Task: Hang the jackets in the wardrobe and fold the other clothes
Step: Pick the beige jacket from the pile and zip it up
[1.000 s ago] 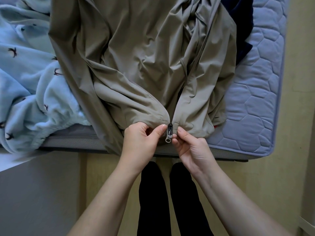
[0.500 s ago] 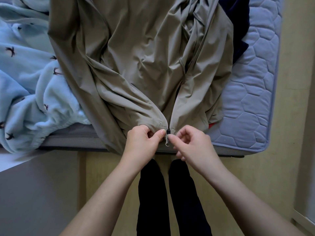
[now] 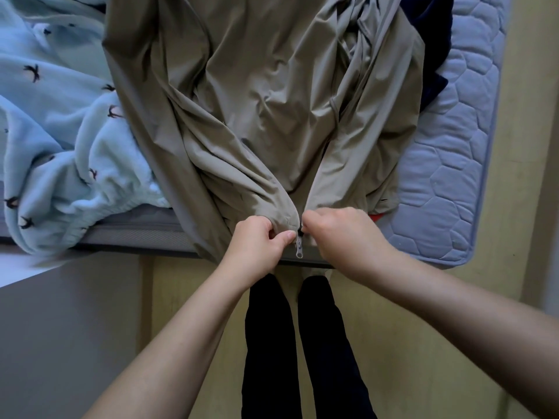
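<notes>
The khaki jacket (image 3: 263, 116) lies spread on the mattress (image 3: 447, 176), with its hem at the near edge. The left hand (image 3: 257, 240) pinches the hem left of the zipper pull (image 3: 299, 252). The right hand (image 3: 341, 234), fingers curled, grips the hem on the right. A blue blanket (image 3: 60, 131) lies to the left.

Bare left hand (image 3: 257, 246) and right hand (image 3: 348, 237), forearms (image 3: 187, 334) uncovered as far as seen — fine hair faint on the right one. Legs (image 3: 269, 343) clad in plain black, close-fitting trousers (image 3: 329, 343) — matte.
</notes>
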`<act>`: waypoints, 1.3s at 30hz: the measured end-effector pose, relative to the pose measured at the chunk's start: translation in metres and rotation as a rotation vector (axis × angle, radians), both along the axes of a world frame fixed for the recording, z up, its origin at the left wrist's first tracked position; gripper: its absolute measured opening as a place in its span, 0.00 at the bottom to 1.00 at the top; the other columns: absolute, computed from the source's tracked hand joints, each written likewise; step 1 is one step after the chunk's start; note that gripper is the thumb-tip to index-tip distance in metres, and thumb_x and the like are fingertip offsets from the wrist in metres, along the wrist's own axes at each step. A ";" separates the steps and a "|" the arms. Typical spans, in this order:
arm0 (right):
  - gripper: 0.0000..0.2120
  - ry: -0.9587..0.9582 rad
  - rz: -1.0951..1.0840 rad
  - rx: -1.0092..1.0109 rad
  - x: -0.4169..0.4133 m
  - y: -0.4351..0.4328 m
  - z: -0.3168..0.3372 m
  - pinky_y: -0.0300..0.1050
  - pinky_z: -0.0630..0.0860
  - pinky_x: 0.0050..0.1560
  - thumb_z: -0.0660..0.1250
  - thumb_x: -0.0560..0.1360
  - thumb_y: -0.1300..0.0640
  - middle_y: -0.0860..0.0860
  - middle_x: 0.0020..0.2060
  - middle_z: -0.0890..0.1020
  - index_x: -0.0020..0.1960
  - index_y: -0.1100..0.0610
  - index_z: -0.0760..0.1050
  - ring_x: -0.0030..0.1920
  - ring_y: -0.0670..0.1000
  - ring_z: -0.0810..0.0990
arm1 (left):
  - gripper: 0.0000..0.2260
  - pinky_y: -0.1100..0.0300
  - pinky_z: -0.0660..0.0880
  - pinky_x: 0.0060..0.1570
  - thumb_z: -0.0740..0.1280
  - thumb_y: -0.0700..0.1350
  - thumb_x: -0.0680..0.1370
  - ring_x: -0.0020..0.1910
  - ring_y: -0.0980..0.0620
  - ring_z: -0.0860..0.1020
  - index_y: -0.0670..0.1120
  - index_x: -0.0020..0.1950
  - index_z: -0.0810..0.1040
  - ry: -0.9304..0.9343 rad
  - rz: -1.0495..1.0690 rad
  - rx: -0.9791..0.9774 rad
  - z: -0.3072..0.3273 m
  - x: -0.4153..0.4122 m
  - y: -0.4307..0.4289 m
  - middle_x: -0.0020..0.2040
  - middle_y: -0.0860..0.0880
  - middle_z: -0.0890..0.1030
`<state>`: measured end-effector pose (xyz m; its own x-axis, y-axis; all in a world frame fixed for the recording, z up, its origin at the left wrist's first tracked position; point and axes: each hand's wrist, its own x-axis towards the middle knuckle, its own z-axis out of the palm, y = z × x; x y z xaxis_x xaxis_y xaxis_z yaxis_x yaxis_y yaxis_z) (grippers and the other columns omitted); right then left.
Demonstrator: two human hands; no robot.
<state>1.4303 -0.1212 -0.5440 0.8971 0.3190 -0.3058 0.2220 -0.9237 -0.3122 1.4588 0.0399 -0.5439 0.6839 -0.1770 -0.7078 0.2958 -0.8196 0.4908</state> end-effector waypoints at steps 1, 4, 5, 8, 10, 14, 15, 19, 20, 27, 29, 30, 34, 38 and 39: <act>0.10 -0.033 -0.019 -0.004 0.007 -0.005 -0.001 0.38 0.59 0.21 0.74 0.59 0.63 0.52 0.24 0.77 0.33 0.57 0.73 0.20 0.57 0.75 | 0.17 0.63 0.63 0.28 0.70 0.50 0.75 0.31 0.51 0.70 0.35 0.37 0.75 0.013 -0.002 0.000 -0.002 -0.001 0.002 0.30 0.47 0.73; 0.07 -0.110 -0.178 -0.029 0.038 -0.025 -0.003 0.43 0.62 0.27 0.69 0.70 0.61 0.58 0.26 0.77 0.35 0.60 0.73 0.25 0.61 0.77 | 0.16 0.64 0.63 0.28 0.69 0.50 0.75 0.31 0.51 0.70 0.37 0.37 0.75 0.069 -0.006 0.011 -0.004 -0.010 0.008 0.30 0.49 0.72; 0.08 -0.099 -0.191 -0.044 0.045 -0.028 -0.004 0.45 0.62 0.29 0.67 0.74 0.61 0.60 0.28 0.78 0.37 0.62 0.73 0.28 0.63 0.77 | 0.16 0.65 0.64 0.29 0.69 0.50 0.76 0.32 0.52 0.71 0.38 0.38 0.76 0.095 0.007 0.013 -0.005 -0.014 0.010 0.30 0.49 0.73; 0.09 -0.011 -0.116 -0.048 0.051 -0.026 -0.007 0.49 0.63 0.32 0.61 0.78 0.60 0.61 0.34 0.78 0.40 0.60 0.69 0.35 0.65 0.77 | 0.16 0.62 0.68 0.31 0.70 0.52 0.75 0.38 0.49 0.76 0.42 0.35 0.75 0.167 0.094 0.049 -0.012 -0.016 0.015 0.32 0.49 0.76; 0.08 -0.021 -0.092 -0.028 0.053 -0.023 -0.005 0.49 0.64 0.33 0.60 0.78 0.60 0.61 0.35 0.79 0.40 0.59 0.68 0.36 0.65 0.77 | 0.17 0.59 0.73 0.37 0.71 0.58 0.72 0.43 0.48 0.78 0.43 0.38 0.76 0.184 0.111 0.136 -0.014 -0.008 0.017 0.37 0.48 0.79; 0.08 -0.086 -0.100 -0.020 0.058 -0.028 -0.003 0.50 0.66 0.32 0.63 0.77 0.59 0.61 0.33 0.79 0.41 0.62 0.73 0.33 0.65 0.77 | 0.25 0.51 0.71 0.47 0.75 0.61 0.65 0.52 0.46 0.74 0.47 0.49 0.69 -0.253 0.058 0.308 -0.002 0.013 0.012 0.50 0.49 0.72; 0.09 -0.110 -0.096 0.005 0.057 -0.026 -0.002 0.48 0.66 0.31 0.64 0.76 0.60 0.61 0.30 0.79 0.39 0.62 0.73 0.31 0.65 0.77 | 0.26 0.52 0.70 0.50 0.75 0.61 0.64 0.54 0.47 0.73 0.48 0.52 0.70 -0.353 0.019 0.260 0.001 0.018 0.005 0.52 0.50 0.71; 0.09 -0.181 -0.100 0.076 0.062 -0.025 0.004 0.44 0.64 0.27 0.63 0.72 0.58 0.59 0.25 0.77 0.36 0.62 0.74 0.25 0.62 0.75 | 0.12 0.54 0.62 0.51 0.68 0.58 0.73 0.48 0.51 0.75 0.51 0.44 0.74 -0.385 -0.125 0.101 0.001 0.032 -0.029 0.41 0.54 0.76; 0.10 -0.171 -0.113 0.073 0.065 -0.027 0.005 0.45 0.66 0.27 0.62 0.73 0.57 0.58 0.26 0.77 0.37 0.61 0.75 0.26 0.62 0.76 | 0.11 0.54 0.61 0.50 0.67 0.55 0.75 0.44 0.50 0.75 0.49 0.40 0.73 -0.409 -0.116 0.094 0.000 0.034 -0.034 0.37 0.53 0.76; 0.08 -0.219 -0.146 -0.021 0.100 -0.058 0.015 0.47 0.65 0.31 0.64 0.77 0.59 0.59 0.32 0.79 0.41 0.61 0.76 0.33 0.64 0.77 | 0.16 0.53 0.59 0.51 0.67 0.54 0.75 0.48 0.47 0.77 0.49 0.33 0.66 -0.211 -0.245 0.291 -0.017 0.031 -0.015 0.36 0.53 0.75; 0.08 -0.265 -0.141 -0.006 0.101 -0.056 0.016 0.46 0.65 0.28 0.66 0.75 0.61 0.59 0.27 0.76 0.38 0.62 0.74 0.28 0.63 0.76 | 0.17 0.52 0.60 0.50 0.68 0.55 0.74 0.49 0.47 0.77 0.49 0.32 0.66 -0.142 -0.268 0.335 -0.021 0.040 -0.009 0.37 0.53 0.75; 0.09 -0.282 -0.131 0.010 0.100 -0.053 0.016 0.45 0.65 0.26 0.68 0.73 0.62 0.58 0.25 0.75 0.36 0.61 0.72 0.25 0.62 0.75 | 0.17 0.52 0.60 0.50 0.68 0.56 0.74 0.48 0.48 0.77 0.50 0.33 0.66 -0.118 -0.262 0.320 -0.019 0.047 -0.011 0.36 0.53 0.75; 0.11 -0.278 -0.097 0.053 0.098 -0.040 0.016 0.42 0.62 0.24 0.70 0.69 0.63 0.56 0.22 0.74 0.32 0.59 0.69 0.21 0.60 0.73 | 0.19 0.54 0.62 0.47 0.69 0.56 0.73 0.43 0.47 0.72 0.50 0.32 0.64 -0.225 -0.160 0.106 -0.007 0.072 -0.041 0.33 0.55 0.71; 0.10 -0.274 -0.123 0.042 0.106 -0.048 0.017 0.42 0.61 0.26 0.68 0.71 0.62 0.57 0.24 0.75 0.33 0.60 0.71 0.24 0.61 0.74 | 0.13 0.54 0.62 0.47 0.67 0.55 0.75 0.49 0.44 0.76 0.47 0.37 0.74 -0.313 -0.139 0.133 -0.012 0.069 -0.049 0.37 0.50 0.78; 0.10 -0.255 -0.138 0.021 0.110 -0.052 0.019 0.44 0.62 0.27 0.68 0.73 0.62 0.58 0.26 0.76 0.34 0.60 0.71 0.26 0.62 0.75 | 0.12 0.54 0.62 0.48 0.66 0.55 0.75 0.51 0.45 0.77 0.47 0.41 0.77 -0.295 -0.172 0.176 -0.018 0.062 -0.043 0.41 0.49 0.81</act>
